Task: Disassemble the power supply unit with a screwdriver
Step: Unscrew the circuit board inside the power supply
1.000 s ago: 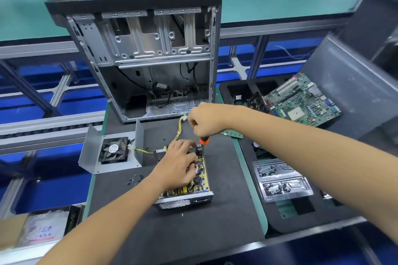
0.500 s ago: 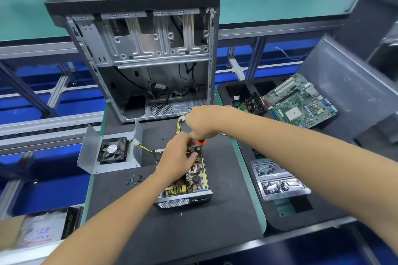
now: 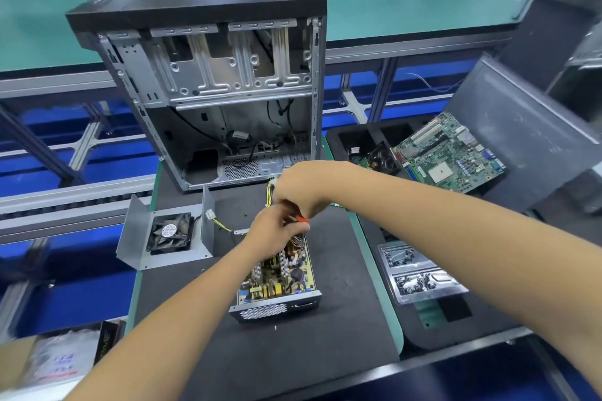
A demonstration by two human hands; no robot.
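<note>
The opened power supply unit (image 3: 277, 280) lies on the near tabletop (image 3: 342, 286), in front of the computer case (image 3: 208, 88). The right hand (image 3: 298, 187) has its fingers clamped around the orange-handled screwdriver (image 3: 301, 219) above the unit's far end. The left hand (image 3: 273, 231) rests there, fingers curled; what they grip cannot be told.

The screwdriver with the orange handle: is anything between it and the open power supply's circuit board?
Only the person's own left hand, whose fingers sit at the board's far end under the right hand gripping the orange-handled screwdriver. The tip is hidden behind them. Nothing else visibly blocks the yellow circuit board.
</note>
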